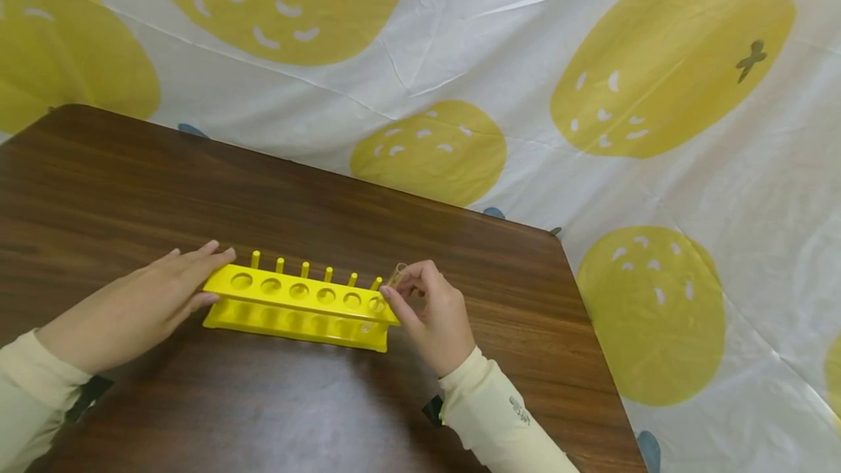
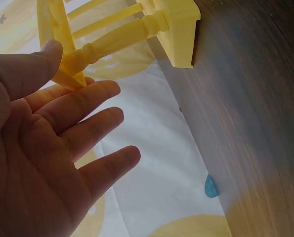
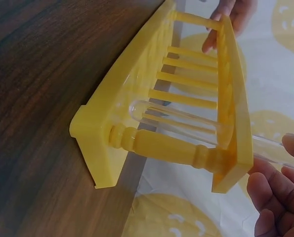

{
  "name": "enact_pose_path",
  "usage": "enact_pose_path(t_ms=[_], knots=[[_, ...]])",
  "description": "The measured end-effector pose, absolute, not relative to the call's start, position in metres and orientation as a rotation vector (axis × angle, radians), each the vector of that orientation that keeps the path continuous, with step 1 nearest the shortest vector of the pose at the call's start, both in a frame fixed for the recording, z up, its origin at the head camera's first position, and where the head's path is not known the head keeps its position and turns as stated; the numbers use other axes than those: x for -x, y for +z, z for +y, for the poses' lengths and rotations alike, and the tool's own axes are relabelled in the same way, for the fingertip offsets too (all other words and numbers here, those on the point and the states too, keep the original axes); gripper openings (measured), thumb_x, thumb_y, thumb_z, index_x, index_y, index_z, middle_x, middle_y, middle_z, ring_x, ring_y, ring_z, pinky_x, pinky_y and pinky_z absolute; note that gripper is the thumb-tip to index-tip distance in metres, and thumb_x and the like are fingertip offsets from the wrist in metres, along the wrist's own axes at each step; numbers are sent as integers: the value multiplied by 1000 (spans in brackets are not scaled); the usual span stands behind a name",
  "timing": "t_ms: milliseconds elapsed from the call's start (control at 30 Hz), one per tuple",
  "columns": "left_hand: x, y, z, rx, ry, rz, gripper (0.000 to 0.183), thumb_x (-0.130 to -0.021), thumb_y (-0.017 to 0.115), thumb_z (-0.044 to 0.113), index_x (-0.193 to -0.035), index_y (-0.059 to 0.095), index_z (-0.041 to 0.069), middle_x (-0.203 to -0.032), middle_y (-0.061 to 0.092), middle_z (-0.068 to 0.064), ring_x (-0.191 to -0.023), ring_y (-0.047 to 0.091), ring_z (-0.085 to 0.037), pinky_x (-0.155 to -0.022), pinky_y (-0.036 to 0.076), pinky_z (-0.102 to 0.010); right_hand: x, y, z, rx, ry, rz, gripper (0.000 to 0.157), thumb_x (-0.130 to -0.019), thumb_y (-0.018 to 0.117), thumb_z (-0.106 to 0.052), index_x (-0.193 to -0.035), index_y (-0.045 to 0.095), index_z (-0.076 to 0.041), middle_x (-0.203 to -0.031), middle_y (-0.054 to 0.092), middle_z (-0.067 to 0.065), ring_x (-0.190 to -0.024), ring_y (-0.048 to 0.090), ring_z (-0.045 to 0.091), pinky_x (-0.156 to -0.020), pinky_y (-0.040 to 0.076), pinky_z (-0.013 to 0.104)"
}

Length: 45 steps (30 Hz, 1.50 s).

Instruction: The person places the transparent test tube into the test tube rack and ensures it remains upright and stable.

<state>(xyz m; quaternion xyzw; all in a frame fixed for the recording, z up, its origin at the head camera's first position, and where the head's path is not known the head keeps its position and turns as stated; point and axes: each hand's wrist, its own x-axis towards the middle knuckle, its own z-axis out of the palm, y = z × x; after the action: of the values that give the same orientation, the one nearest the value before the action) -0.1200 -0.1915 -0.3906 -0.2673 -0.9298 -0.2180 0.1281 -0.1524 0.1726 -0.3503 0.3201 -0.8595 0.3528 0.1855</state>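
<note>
A yellow test tube rack (image 1: 279,289) stands upright on the table, with a row of round holes in its top plate and several pegs behind. At its left end my left hand (image 1: 141,301) pinches the top plate between thumb and forefinger; the other fingers (image 2: 95,131) reach out straight and spread. My right hand (image 1: 439,316) is at the rack's right end, with thumb and fingertips around the upper part of a clear glass test tube (image 3: 184,122). The tube passes through the endmost hole, its rounded bottom down close to the lower plate.
The dark wooden table (image 1: 394,400) extends around the rack. Behind it hangs a white curtain (image 1: 525,79) printed with big yellow fruit, meeting the table's far edge and right side.
</note>
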Motion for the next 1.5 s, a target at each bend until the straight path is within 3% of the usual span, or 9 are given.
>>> enact_pose_path(t_ms=[100,333,567,800,1200,1500], knots=[[120,-391,-192,776,-633,-2702,59,-97,72,10,-149,46,1,-146,52,-32,-135,50,-48,-109,41,-65,153,-351,172,-906,985,-2416,27,-91,79,-6,-102,55,-4,-88,67,5,-76,65,14,-61,60,37],[121,-391,-192,778,-633,-2698,59,-96,72,10,-149,46,1,-146,52,-32,-135,50,-48,-109,41,-65,154,-354,172,-907,952,-2421,26,-91,80,-6,-102,56,-4,-89,67,5,-78,66,13,-66,59,26],[119,-387,-191,756,-649,-2743,59,-98,71,12,-150,46,1,-147,50,-31,-137,48,-49,-107,42,-68,153,-357,172,-902,947,-2429,27,-90,80,-6,-102,56,-4,-90,67,5,-77,65,14,-66,60,28],[119,-390,-191,779,-635,-2700,59,-98,71,13,-150,46,1,-147,52,-30,-136,50,-47,-113,39,-63,153,-358,174,-897,935,-2426,29,-89,81,-6,-103,56,-4,-89,67,4,-77,65,14,-64,57,26],[119,-391,-191,792,-620,-2663,59,-96,73,13,-148,47,0,-144,55,-29,-134,51,-47,-119,34,-58,155,-360,178,-923,913,-2399,37,-85,86,-8,-111,59,-4,-90,68,4,-77,65,16,-68,57,33],[118,-389,-193,784,-626,-2698,59,-98,71,15,-149,46,0,-146,54,-29,-136,50,-46,-119,32,-61,156,-353,188,-824,1010,-2448,27,-91,81,-11,-113,65,-5,-93,72,-1,-82,68,13,-79,52,41]])
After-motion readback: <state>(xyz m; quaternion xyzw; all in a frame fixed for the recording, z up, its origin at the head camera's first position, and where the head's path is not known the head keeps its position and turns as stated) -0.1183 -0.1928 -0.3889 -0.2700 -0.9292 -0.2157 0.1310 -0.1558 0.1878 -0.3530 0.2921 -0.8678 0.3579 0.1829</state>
